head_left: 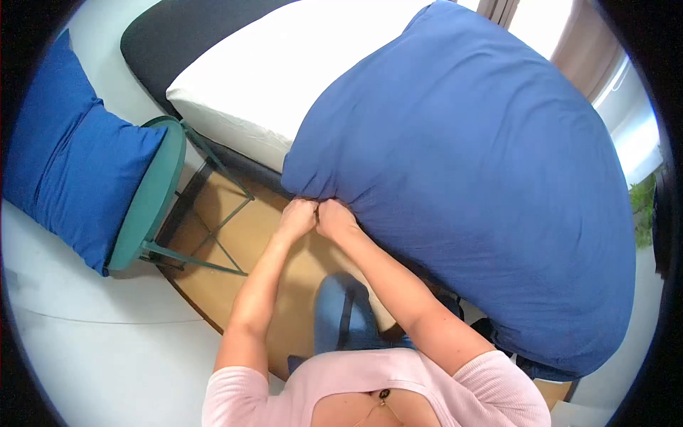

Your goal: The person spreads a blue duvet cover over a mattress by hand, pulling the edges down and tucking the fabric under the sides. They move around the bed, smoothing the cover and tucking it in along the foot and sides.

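Note:
A large blue duvet covers much of the bed and hangs over its near side. Its near left edge is bunched where both of my hands grip it, side by side. My left hand is closed on the edge near the duvet's corner. Right beside it, my right hand is closed on the same edge, the knuckles almost touching the left ones. The fingertips are hidden in the folds. Left of the duvet, the white mattress shows bare of the blue cloth.
To the left, a green round side table on thin legs holds blue pillows against the white wall. A dark headboard stands behind the mattress. Below lies a tan wooden floor. Curtains hang at the upper right.

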`<state>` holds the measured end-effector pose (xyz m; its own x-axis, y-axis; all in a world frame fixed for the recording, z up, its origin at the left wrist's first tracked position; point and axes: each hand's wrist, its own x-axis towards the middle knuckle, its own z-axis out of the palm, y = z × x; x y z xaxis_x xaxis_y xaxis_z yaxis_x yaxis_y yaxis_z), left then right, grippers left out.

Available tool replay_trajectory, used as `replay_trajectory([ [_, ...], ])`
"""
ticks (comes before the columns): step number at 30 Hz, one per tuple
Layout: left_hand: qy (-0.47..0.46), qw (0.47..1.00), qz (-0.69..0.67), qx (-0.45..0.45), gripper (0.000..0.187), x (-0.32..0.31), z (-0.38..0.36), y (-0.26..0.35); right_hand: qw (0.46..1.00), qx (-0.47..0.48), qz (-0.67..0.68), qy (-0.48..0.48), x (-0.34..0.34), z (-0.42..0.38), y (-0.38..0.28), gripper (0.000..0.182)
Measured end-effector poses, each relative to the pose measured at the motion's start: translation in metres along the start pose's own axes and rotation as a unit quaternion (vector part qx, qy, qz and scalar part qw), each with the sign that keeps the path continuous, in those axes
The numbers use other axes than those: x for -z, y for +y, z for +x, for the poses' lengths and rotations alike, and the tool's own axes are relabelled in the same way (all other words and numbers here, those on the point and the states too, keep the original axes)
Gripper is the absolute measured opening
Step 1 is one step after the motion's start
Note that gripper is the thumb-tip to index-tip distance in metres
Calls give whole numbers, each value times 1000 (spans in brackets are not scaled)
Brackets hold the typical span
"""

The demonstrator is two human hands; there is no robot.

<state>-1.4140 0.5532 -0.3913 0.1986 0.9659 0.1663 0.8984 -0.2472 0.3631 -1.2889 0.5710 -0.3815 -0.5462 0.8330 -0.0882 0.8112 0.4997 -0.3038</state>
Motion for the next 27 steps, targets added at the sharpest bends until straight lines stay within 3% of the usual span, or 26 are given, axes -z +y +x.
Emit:
replay_trajectory([
  [1,13,998,-44,48,17,2,-7,3,998,33,-49,33,-7,-10,4,31],
  [2,128,982,-115,76,18,4,-11,9,995,36,-66,58,-11,-13,6,34],
  [4,339,895,-257,132,22,12,-21,31,990,38,-98,97,-21,-22,9,41],
  [5,355,857,-342,150,39,-1,-19,23,986,75,-118,93,-27,-26,11,46],
  [8,346,908,-230,61,49,-10,-7,3,983,75,-68,155,-23,-35,13,55],
  [9,333,897,-288,37,51,-10,-2,3,989,65,-40,124,-17,-36,13,57],
  [11,266,819,-501,83,49,-3,5,-9,998,38,21,55,-9,-40,12,64],
  [13,211,693,-682,97,43,1,11,-8,997,32,27,71,-8,-44,11,67],
  [16,74,667,-727,148,38,5,27,-15,991,46,3,124,-12,-47,11,69],
  [17,145,819,-543,117,28,3,38,-26,988,53,-8,148,-14,-47,12,69],
  [20,236,941,-214,110,22,-11,52,-40,990,45,-35,129,-4,-42,2,68],
  [21,344,913,-206,77,18,-13,52,-24,997,11,-8,80,4,-40,-4,66],
  [23,405,885,-200,112,19,-34,54,-22,997,-55,46,-16,15,-40,-16,63],
  [26,451,839,-259,160,21,-38,49,-20,985,14,-48,163,-30,-54,-25,58],
  [27,463,822,-282,177,21,-37,46,-15,954,99,-56,278,-31,-55,-31,54],
])
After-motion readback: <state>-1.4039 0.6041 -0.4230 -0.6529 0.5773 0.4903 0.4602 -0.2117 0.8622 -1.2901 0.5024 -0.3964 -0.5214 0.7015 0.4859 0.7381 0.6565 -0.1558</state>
